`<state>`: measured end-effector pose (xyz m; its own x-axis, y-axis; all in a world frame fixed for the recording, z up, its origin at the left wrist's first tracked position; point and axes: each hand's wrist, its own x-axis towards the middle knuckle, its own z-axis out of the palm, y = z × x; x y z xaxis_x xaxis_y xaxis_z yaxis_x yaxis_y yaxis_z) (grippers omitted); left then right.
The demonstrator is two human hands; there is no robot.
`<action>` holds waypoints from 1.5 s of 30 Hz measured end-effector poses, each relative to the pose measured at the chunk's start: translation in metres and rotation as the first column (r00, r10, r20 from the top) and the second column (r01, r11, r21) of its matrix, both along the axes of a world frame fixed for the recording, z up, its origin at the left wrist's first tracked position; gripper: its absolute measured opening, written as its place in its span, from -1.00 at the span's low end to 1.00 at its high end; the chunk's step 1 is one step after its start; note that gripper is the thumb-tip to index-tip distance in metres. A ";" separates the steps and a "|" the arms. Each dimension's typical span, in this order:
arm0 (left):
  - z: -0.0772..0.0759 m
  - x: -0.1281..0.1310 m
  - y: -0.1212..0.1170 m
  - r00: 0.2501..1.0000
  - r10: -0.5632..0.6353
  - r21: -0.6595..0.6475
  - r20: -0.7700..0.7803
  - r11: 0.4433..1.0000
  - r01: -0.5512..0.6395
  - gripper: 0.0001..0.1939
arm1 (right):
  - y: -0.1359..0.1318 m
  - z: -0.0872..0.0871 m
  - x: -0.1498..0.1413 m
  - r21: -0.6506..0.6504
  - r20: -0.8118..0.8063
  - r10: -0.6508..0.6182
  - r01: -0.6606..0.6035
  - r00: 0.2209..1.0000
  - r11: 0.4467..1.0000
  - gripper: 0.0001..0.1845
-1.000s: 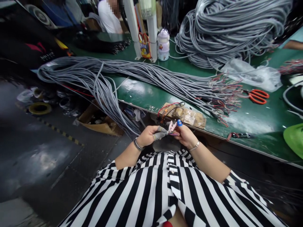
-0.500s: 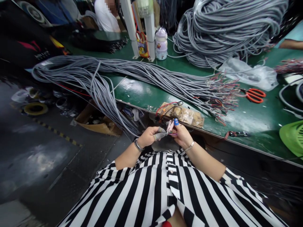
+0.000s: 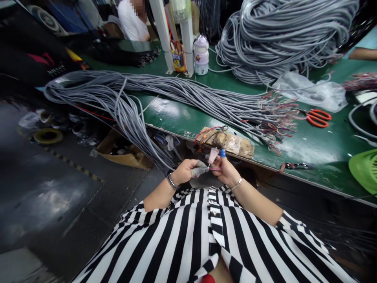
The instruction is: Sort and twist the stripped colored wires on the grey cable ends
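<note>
My left hand [image 3: 187, 170], with grey coverings on its fingertips, pinches the end of a grey cable in front of my body. Thin coloured wires [image 3: 215, 169] stick out of that end toward my right hand [image 3: 227, 169]. A blue cover sits on my right thumb, and the fingers of this hand are closed around the wires. Between the hands a pale pink flap [image 3: 213, 155] stands up; its material is unclear. The long bundle of grey cables [image 3: 138, 129] hangs over the table edge toward my left hand.
On the green table [image 3: 165, 108] lie orange-handled scissors [image 3: 318, 118], a taped wooden block [image 3: 232, 144], a plastic bag [image 3: 315, 92] and a large cable coil [image 3: 282, 39]. A bottle [image 3: 201, 55] stands by white posts. A green basket [image 3: 365, 171] is at the right; a person sits across.
My right fingers have shifted slightly and curled in more at the wires. The pale pink flap now stands more open and upright. My left hand keeps its pinch.
</note>
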<state>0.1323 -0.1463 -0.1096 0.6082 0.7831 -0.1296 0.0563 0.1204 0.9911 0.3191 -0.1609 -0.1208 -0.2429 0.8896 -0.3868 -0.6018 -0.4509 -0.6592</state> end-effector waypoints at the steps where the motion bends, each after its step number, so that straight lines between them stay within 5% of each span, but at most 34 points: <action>1: 0.001 -0.002 -0.003 1.000 0.003 -0.012 0.003 1.000 -0.003 -0.52 | -0.001 -0.002 0.002 -0.002 -0.010 0.017 -0.017 1.000 1.000 -0.37; 8: 0.005 -0.021 -0.027 1.000 0.007 -0.023 -0.015 1.000 -0.007 -0.57 | -0.006 -0.004 0.012 -0.026 -0.010 0.067 -0.067 0.998 0.997 -0.39; 15: 0.005 -0.029 -0.030 0.998 0.028 0.097 -0.053 0.995 -0.023 -0.63 | -0.010 -0.002 0.012 0.006 0.021 0.136 -0.136 0.990 0.991 -0.44; 21: -0.016 -0.034 -0.013 0.924 -0.096 0.199 -0.370 0.963 0.180 -0.72 | -0.013 -0.002 0.013 -0.015 0.077 0.112 -0.111 0.991 0.994 -0.43; 24: -0.009 -0.038 0.008 0.864 0.000 0.361 -0.503 0.908 0.210 -0.71 | -0.015 -0.008 0.017 -0.039 0.098 0.076 -0.072 0.992 0.997 -0.42; 28: 0.030 -0.026 0.050 0.896 0.146 0.555 -0.419 0.822 0.126 -0.72 | -0.018 -0.016 0.019 -0.072 0.127 0.073 -0.064 0.989 0.995 -0.43; 31: 0.060 0.002 0.095 0.883 0.241 0.711 -0.403 0.690 0.136 -0.71 | -0.021 -0.018 0.016 -0.087 0.132 0.089 -0.078 0.987 0.993 -0.44; 33: 0.071 0.025 0.126 0.818 0.299 0.774 -0.491 0.581 0.251 -0.71 | -0.023 -0.017 0.014 -0.084 0.135 0.109 -0.098 0.985 0.992 -0.45; 36: 0.076 0.055 0.165 0.662 0.362 0.743 -0.656 0.464 0.482 -0.65 | -0.027 -0.014 0.013 -0.074 0.154 0.126 -0.116 0.980 0.990 -0.47; 39: 0.076 0.074 0.185 0.530 0.398 0.663 -0.748 0.417 0.622 -0.63 | -0.029 -0.012 0.016 -0.068 0.170 0.115 -0.105 0.979 0.992 -0.50; 45: 0.081 0.076 0.195 0.429 0.390 0.567 -0.814 0.374 0.734 -0.51 | -0.031 -0.013 0.022 -0.077 0.188 0.088 -0.075 0.978 0.994 -0.49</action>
